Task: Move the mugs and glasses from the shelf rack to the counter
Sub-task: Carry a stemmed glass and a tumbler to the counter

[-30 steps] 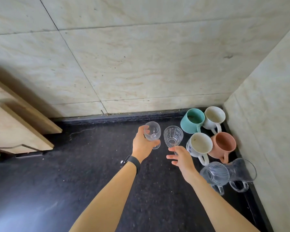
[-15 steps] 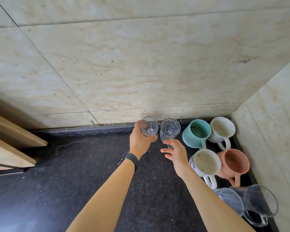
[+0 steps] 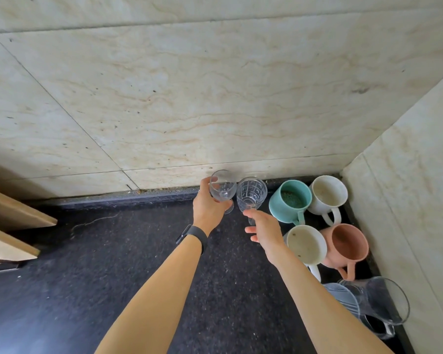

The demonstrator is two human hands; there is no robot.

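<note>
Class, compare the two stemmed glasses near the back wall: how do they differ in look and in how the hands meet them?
The smooth glass has a plain bowl; the patterned glass has a cut grid. The left hand grips the smooth glass, while the right hand is open beside the patterned glass's stem. Both are clear and upright.

Beyond my fingertips rise cream marble wall tiles (image 3: 189, 98), meeting a side wall (image 3: 420, 187) to their right. Wooden boards (image 3: 10, 215) lean far left of them.

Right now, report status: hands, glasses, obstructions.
Left hand gripping plain stemmed glass by back wall. Right hand open, just off patterned glass. Teal mug close beside it.
</note>
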